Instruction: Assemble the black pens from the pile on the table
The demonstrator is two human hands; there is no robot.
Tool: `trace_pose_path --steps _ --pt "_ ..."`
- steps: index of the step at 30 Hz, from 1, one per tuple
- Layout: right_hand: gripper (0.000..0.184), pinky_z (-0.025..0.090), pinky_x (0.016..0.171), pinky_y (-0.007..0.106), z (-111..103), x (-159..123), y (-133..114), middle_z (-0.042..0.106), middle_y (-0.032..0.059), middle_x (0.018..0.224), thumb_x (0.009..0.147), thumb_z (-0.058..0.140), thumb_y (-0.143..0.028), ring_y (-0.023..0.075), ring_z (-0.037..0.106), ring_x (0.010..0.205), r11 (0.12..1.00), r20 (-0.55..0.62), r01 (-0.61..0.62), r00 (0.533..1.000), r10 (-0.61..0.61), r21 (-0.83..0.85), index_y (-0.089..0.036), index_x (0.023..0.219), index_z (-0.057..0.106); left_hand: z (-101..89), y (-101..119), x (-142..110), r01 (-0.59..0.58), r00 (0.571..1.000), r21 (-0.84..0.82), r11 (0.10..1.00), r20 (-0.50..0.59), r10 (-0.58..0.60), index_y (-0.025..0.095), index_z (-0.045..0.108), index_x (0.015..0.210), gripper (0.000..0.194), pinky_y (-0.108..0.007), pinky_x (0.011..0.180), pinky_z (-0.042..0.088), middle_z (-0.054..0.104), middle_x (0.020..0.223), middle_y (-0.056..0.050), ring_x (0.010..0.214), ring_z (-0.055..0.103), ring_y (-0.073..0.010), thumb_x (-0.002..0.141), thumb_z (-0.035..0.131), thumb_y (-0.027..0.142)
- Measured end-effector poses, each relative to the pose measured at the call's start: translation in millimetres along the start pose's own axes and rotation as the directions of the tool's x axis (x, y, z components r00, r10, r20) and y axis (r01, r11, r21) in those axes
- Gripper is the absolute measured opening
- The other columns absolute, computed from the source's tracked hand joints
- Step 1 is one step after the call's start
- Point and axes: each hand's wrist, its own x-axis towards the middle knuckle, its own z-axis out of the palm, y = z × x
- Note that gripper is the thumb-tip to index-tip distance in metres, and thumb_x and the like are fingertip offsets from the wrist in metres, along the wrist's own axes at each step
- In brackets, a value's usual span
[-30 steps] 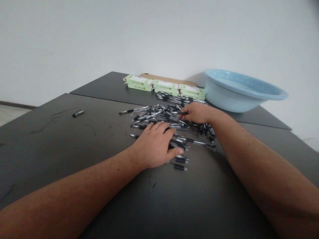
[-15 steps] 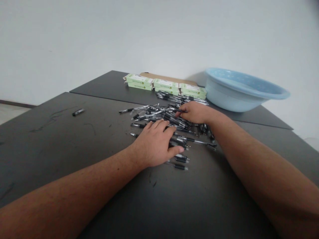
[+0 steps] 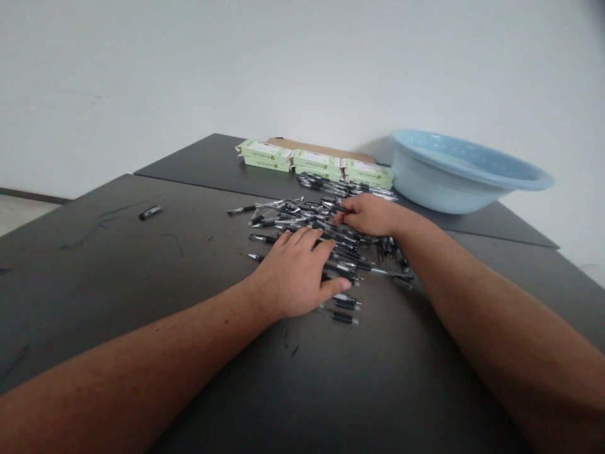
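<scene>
A heap of clear pens with black grips (image 3: 278,221) lies in the middle of the dark table. My left hand (image 3: 300,271) rests palm down over the near side of the heap, fingers spread, with pens sticking out around and under it. At the heap's far right, my right hand (image 3: 366,213) has thumb and fingers pinched on a pen (image 3: 334,206), whose dark end points left. Its fingertips are partly hidden among other pens. One pen with a black grip (image 3: 345,318) lies nearest me, just right of my left hand.
Green and white cartons (image 3: 316,165) stand stacked in a row behind the heap, before a brown board (image 3: 326,149). More pens (image 3: 347,186) lie along the cartons. A blue basin (image 3: 435,183) stands at back right. A short black and clear piece (image 3: 150,212) lies far left.
The pen in my right hand and a few pens in the heap have shifted slightly. My left hand stays in place; the whole view has moved a little.
</scene>
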Motion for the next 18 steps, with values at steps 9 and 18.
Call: trace_pose_path --steps 9,18 --pt "0.028 0.05 0.085 0.029 0.0 -1.3 -6.2 0.082 0.0 0.102 0.089 0.059 -0.018 0.0203 0.072 0.095 1.0 0.028 -0.004 1.0 0.003 0.027 -0.026 0.105 0.081 -0.3 1.0 -0.5 0.023 1.0 0.022 0.999 0.004 -0.023 0.014 0.054 0.153 0.079 -0.062 0.124 0.034 0.048 0.162 -0.021 0.152 0.042 -0.0413 0.1 0.047 0.071" --pt "0.027 0.05 0.085 0.028 2.1 -0.3 -6.1 0.082 -0.0002 0.1 0.088 0.059 -0.016 0.0199 0.072 0.094 0.999 0.057 0.021 0.998 -0.023 0.033 -0.025 0.102 0.081 -0.9 2.0 -1.4 0.028 1.0 0.02 0.999 0.007 -0.028 0.016 0.054 0.154 0.078 -0.061 0.125 0.033 0.048 0.162 -0.02 0.152 0.041 -0.0406 0.099 0.047 0.072"
